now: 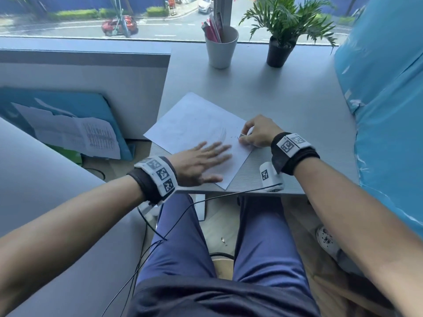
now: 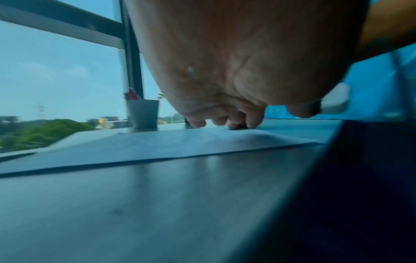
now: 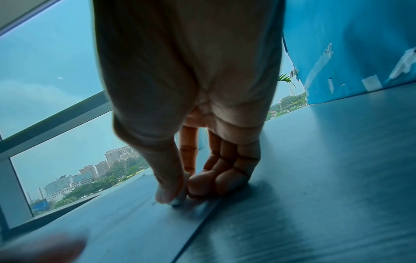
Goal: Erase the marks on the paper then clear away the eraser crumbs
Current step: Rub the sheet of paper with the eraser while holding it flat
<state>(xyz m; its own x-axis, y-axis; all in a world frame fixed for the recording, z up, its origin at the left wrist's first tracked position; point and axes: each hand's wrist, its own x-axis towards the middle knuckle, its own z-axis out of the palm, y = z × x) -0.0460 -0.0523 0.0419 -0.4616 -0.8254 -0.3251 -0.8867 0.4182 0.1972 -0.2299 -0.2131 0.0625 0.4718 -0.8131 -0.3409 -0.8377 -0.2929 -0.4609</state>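
A grey bench [image 1: 286, 106] is set against a wide window, through which a street, hedges and a parked car are seen along the top of the head view. A white cup [image 1: 220, 48] filled with pens stands at upper centre, and a potted plant [image 1: 282, 30] in a black pot is placed just to its right. The right side of the frame is taken up by blue sheeting [image 1: 386, 92] patched with tape. A grey partition is seen at upper left, with loose printed sheets below it.

The paper [image 1: 194, 120], a white sheet, is laid at an angle in the middle of the frame, near the front edge of the bench. Faint curved pencil marks [image 1: 223, 136] are seen near its centre, and a few small dark specks lie on it just left of the right hand; whether they are crumbs or marks cannot be told.

The left hand [image 1: 201, 163] is laid flat on the lower part of the paper, its fingers [image 1: 217, 148] straight and spread; it is blurred. The right hand [image 1: 256, 132] is held at the paper's right edge, its thumb and fingers closed together on a small white eraser [image 3: 180, 200], which is pressed onto the sheet. The other fingers [image 3: 229, 179] are curled, touching the bench.
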